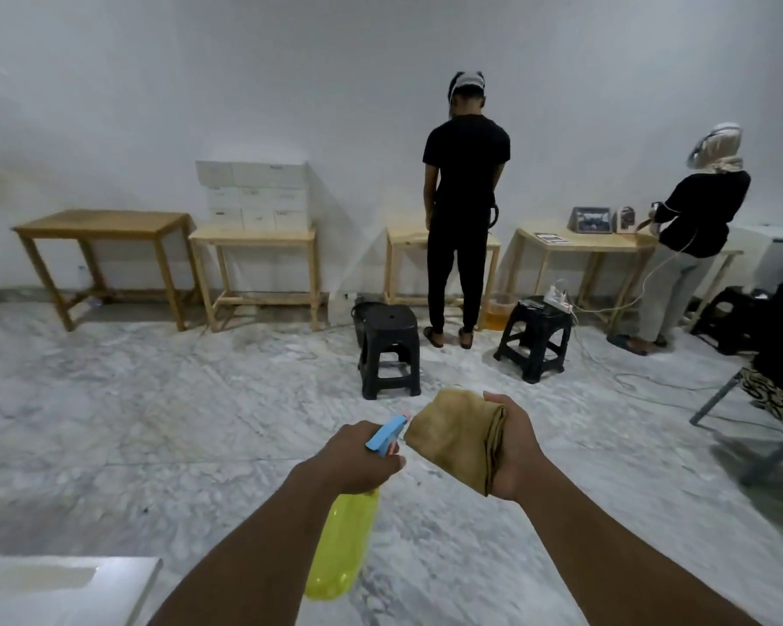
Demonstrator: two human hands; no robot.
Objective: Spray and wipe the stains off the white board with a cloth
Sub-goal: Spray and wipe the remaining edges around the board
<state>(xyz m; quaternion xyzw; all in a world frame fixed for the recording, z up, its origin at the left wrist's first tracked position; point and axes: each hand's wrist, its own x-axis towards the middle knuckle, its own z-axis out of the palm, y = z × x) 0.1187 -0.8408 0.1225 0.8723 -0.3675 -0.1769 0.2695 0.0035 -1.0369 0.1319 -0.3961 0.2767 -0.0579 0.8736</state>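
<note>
My left hand (358,458) grips the neck of a yellow spray bottle (342,548) with a blue trigger head (387,435), its nozzle pointing at the cloth. My right hand (514,449) holds a folded tan cloth (455,438) up in front of the nozzle, close to it. A white board's corner (59,589) shows at the bottom left, below and left of my left forearm; no stains are visible on the part in view.
Two black stools (389,350) (534,332) stand on the marble floor ahead. Several wooden tables (105,228) line the far wall, one stacked with white boxes (254,196). Two people (464,210) (692,228) stand at them, backs turned. A chair (760,399) and cables lie at right.
</note>
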